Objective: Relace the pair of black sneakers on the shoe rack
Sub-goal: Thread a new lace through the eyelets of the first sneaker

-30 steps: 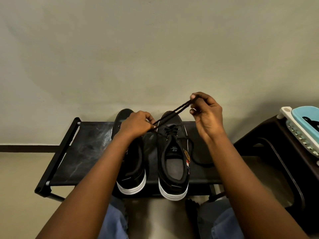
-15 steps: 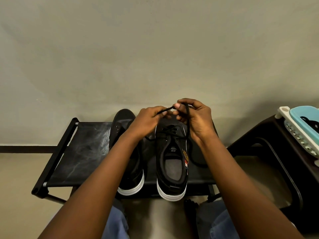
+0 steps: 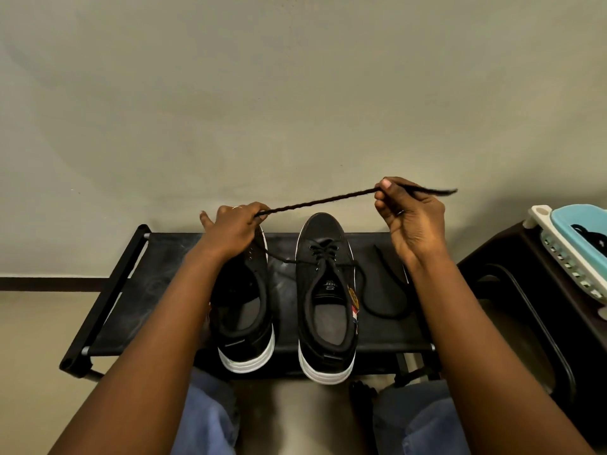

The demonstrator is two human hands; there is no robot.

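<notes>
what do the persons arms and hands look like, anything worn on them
Both arms are bare as far as the head view shows: no sleeves, gloves or watch. The left hand wears a thin pale ring on one finger; the right hand wears a thin dark ring. Which fingers is hard to tell.

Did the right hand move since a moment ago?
Yes. The right hand went rightward, off the toe of the laced sneaker, stretching the lace from the left hand.
</notes>
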